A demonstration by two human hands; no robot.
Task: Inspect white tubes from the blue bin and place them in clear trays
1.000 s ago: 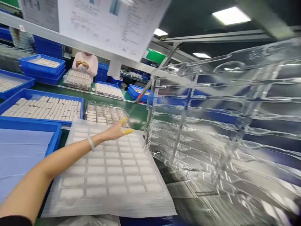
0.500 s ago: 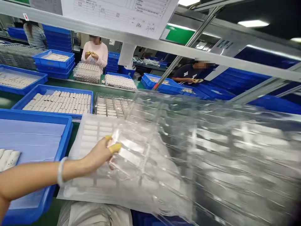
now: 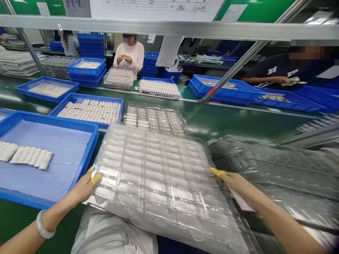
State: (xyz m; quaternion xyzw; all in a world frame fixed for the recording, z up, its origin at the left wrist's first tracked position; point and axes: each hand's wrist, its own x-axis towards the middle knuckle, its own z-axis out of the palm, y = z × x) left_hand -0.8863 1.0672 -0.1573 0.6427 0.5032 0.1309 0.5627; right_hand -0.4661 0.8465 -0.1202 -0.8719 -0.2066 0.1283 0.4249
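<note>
Clear tray [image 3: 156, 180] held by its two sides

From my end of the feed I have the left hand [image 3: 84, 186] at the tray's left edge, its fingers [image 3: 96, 179] drawn in narrow and gripping the rim, two tips covered in yellow. The right hand [image 3: 234, 181] has the opposite edge: one yellow-tipped finger [image 3: 217, 172] lies along the rim, and the others are tucked out of my sight, so I cannot tell how tightly they curl. The tray spans the space between both sets of fingers, with pale rectangular shapes showing through its cells. I cannot tell whether it touches what lies beneath.

Just left of the left fingers I see a blue bin [image 3: 92, 141] with white pieces [image 3: 33, 157] on its lining. Beyond the fingers, on the green table [image 3: 238, 121], sit a second clear tray [image 3: 136, 124] partly filled with white pieces and, near it, another blue bin [image 3: 120, 109] packed with white cylinders. To the right of the right fingers lie more clear trays [image 3: 286, 173]. Far ahead of the fingers, a co-worker in pink [image 3: 135, 56] holds something small.
</note>
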